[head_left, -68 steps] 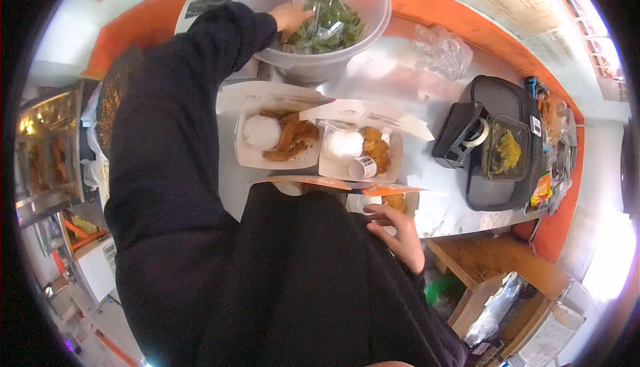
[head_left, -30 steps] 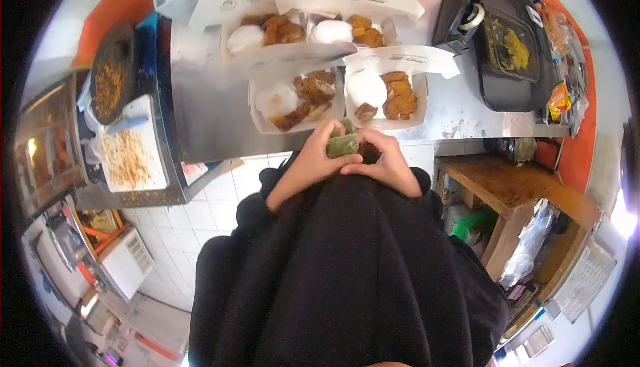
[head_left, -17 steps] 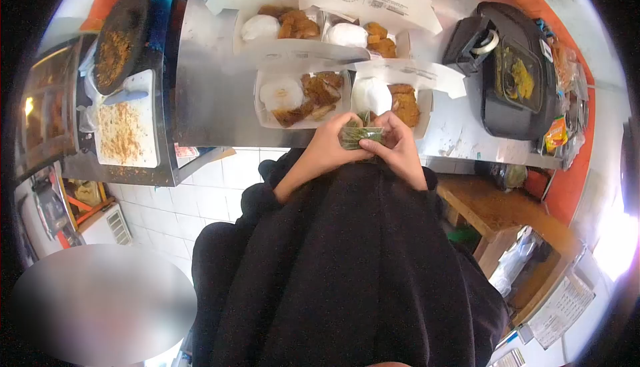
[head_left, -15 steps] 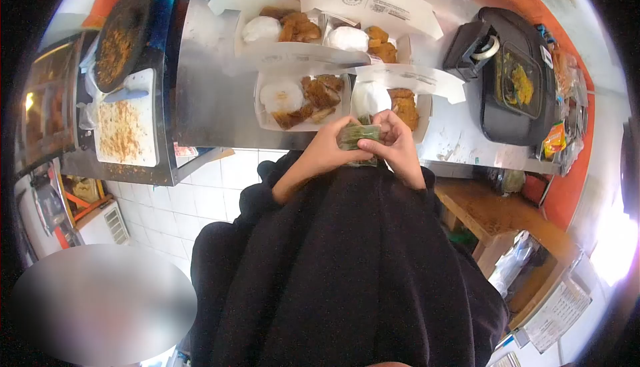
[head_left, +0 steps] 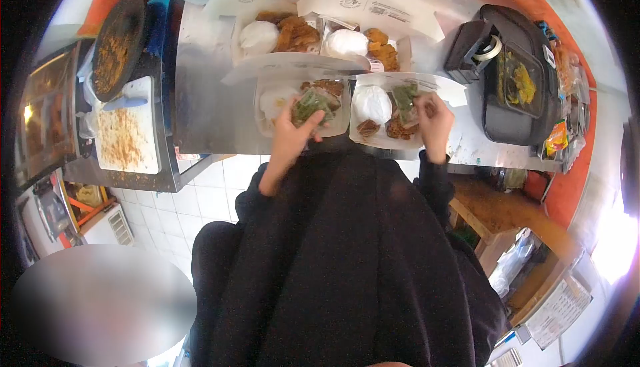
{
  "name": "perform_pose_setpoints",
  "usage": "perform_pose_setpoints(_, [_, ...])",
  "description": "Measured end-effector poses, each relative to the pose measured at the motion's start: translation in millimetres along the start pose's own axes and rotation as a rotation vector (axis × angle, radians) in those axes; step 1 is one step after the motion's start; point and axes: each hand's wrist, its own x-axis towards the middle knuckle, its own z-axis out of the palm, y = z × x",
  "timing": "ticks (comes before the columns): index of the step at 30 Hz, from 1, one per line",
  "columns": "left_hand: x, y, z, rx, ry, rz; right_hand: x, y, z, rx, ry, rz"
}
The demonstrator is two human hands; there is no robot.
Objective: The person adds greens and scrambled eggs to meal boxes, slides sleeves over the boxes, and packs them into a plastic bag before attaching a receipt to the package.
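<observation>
My left hand [head_left: 292,134] grips a clear plastic packet of greens [head_left: 309,105] above the front left meal box [head_left: 265,126]. That box holds white rice [head_left: 272,99] and browned meat [head_left: 327,87], partly covered by the packet. At the front right meal box [head_left: 383,144], my right hand [head_left: 437,122] pinches the edge of a second packet of greens [head_left: 404,95], which lies over the brown meat pieces [head_left: 402,129]. A white rice mound [head_left: 372,105] fills that box's left side.
Two more open boxes with rice [head_left: 259,37] and fried meat [head_left: 381,52] stand behind. A black tray [head_left: 490,127] and a tape dispenser [head_left: 461,60] sit at the right. On the left are a cutting board [head_left: 127,134], a knife [head_left: 125,102] and a dark round pan [head_left: 120,47].
My hands have moved apart, from holding greens together in front of the right box to one packet each. The left went left over its box; the right moved right and forward.
</observation>
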Motion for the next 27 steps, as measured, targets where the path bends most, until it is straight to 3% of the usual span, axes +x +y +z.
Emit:
perform_pose_setpoints(1, [3.0,7.7,-8.9,0.277,0.038,-0.004,3.5,6.8,5.9,-0.181,0.05,-0.076])
perform_pose_setpoints(4, [29.4,3.7,-44.6,1.01,-0.009,0.585,9.9,16.9,33.8,-0.358,0.006,-0.362])
perform_pose_setpoints(5, [37.7,5.5,-55.9,0.972,-0.103,0.384,8.5,17.5,41.9,-0.416,-0.057,-0.279])
perform_pose_setpoints(8, [53.0,6.3,-70.6,1.309,-0.095,0.404,11.0,14.3,42.8,-0.38,-0.138,-0.301])
perform_pose_setpoints(12, [68.3,-12.4,-88.4,1.336,-0.183,0.295,4.3,-51.7,17.7,-0.361,-0.091,-0.401])
perform_pose_setpoints(14, [53.9,15.1,-85.8,1.271,-0.27,0.158,-2.2,-81.7,4.9,-0.199,-0.124,-0.299])
perform_pose_setpoints(17, [26.5,39.6,-89.7,1.053,-0.105,0.508,-10.8,-106.4,-7.0,-0.056,-0.22,-0.17])
perform_pose_setpoints(21, [9.7,73.8,-80.5,0.922,0.173,0.301,-9.6,-124.7,20.7,0.334,-0.391,-0.021])
perform_pose_setpoints(24, [-5.2,80.0,-41.3,0.938,-0.178,0.315,-6.1,-159.6,54.7,0.356,-0.415,-0.103])
perform_pose_setpoints(27, [-6.3,84.1,-19.6,0.865,-0.231,0.311,4.6,-159.9,64.1,0.26,-0.513,-0.276])
